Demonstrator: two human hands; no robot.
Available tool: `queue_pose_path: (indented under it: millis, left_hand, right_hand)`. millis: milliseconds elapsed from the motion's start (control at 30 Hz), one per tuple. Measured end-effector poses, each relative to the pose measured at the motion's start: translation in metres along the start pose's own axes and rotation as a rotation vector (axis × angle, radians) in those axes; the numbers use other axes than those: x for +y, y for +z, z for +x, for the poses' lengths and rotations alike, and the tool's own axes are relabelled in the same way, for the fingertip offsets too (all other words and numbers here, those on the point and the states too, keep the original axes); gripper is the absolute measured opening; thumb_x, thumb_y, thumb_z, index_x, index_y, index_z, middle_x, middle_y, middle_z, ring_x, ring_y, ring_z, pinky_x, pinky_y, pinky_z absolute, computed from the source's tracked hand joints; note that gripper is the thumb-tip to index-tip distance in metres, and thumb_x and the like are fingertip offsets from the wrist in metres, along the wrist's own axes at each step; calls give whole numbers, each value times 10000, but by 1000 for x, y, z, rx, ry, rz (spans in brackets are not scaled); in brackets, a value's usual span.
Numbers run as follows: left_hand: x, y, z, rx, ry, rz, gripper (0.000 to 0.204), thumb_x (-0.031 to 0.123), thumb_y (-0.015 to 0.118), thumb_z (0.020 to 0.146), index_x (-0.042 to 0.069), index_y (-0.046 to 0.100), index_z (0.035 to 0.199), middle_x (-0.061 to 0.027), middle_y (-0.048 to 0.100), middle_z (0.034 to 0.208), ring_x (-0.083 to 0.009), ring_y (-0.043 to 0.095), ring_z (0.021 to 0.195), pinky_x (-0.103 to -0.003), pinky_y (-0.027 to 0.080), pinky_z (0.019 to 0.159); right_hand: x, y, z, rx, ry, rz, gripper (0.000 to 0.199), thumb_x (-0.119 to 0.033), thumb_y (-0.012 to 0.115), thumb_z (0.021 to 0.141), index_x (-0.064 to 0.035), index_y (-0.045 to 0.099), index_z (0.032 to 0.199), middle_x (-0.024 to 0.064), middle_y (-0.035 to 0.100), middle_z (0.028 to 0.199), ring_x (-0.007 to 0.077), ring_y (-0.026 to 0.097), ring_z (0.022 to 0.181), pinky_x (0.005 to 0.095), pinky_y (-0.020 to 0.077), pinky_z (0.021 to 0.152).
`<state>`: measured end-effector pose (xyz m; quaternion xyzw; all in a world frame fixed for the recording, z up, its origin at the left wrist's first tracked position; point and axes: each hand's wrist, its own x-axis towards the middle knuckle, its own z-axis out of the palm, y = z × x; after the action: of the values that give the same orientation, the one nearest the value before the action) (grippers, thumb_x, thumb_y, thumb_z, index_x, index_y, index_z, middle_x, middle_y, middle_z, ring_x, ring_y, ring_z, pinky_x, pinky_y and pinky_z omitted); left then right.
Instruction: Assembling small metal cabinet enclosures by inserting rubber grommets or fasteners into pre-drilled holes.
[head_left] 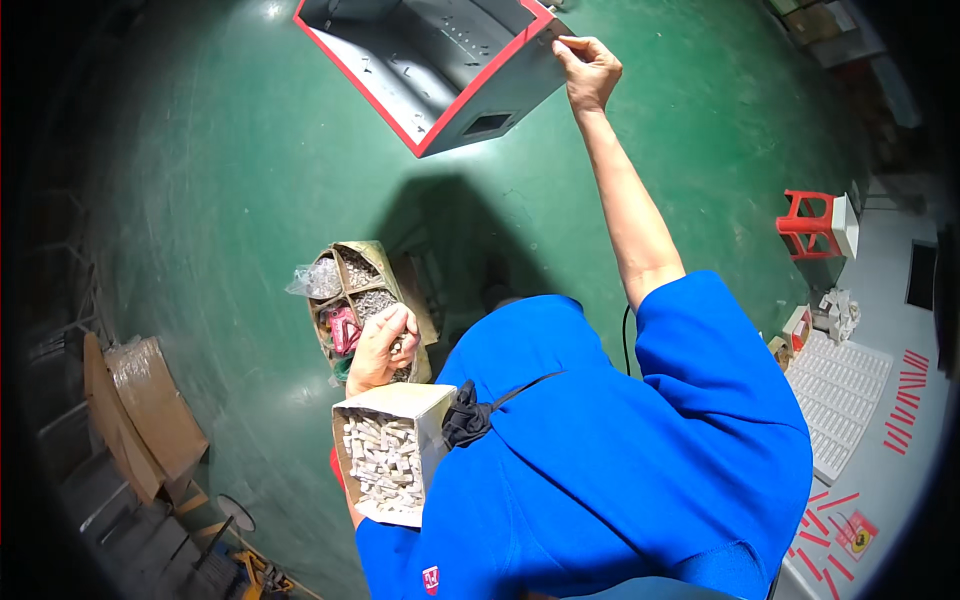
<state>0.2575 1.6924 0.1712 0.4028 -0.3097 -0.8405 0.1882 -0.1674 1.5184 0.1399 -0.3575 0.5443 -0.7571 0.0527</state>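
Note:
My right hand (590, 70) is stretched far forward, fingertips pinched together against the outer side of a grey metal cabinet (490, 105) with red edges, close to its upper right corner. Whatever is in that pinch is too small to make out. My left hand (382, 348) is curled closed near my waist, with a few small whitish pieces showing between the fingers. Just below it, over my left forearm, an open carton (438, 425) is full of small off-white cylindrical pieces (382, 465). Screw-like holes and small dark parts dot the cabinet's inside.
Beyond my left hand stands a divided cardboard box (350, 250) with small hardware, a clear bag and a pink-red item. Flattened cardboard (155, 410) leans at left. On the right are a red stool (806, 222) and a grey table (905, 340) with a white slotted tray and red strips.

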Motion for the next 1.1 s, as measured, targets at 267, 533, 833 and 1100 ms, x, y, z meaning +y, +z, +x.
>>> queue_pose_path:
  millis: [267, 533, 833, 1100]
  left_hand:
    - [19, 28, 20, 45, 24, 38, 250, 286, 511, 954, 64, 517, 838, 26, 430, 577, -22, 312, 430, -165, 214, 364]
    - [17, 34, 39, 71, 40, -49, 243, 287, 506, 959, 74, 517, 844, 18, 447, 593, -23, 328, 436, -157, 227, 368]
    - [41, 56, 67, 42, 35, 33, 248, 300, 528, 947, 71, 519, 850, 27, 449, 594, -23, 327, 438, -166, 228, 376]
    - [67, 74, 116, -127, -30, 118, 247, 297, 513, 952, 70, 522, 853, 21, 447, 599, -37, 330, 458, -177, 246, 391]
  right_hand:
    - [0, 20, 34, -91, -326, -166, 101, -65, 747, 688, -31, 685, 760, 47, 675, 716, 132, 642, 692, 259, 495, 689]
    - [24, 32, 50, -109, -343, -193, 125, -57, 745, 669, -40, 675, 772, 62, 678, 750, 172, 656, 723, 285, 502, 700]
    - [29, 59, 69, -234, -355, -250, 147, -178, 728, 737, -47, 663, 747, 87, 652, 714, 235, 628, 657, 334, 476, 621]
    - [16, 78, 79, -406, -288, -311, 288, -318, 701, 782, -39, 632, 756, 115, 639, 695, 272, 627, 648, 363, 477, 605]
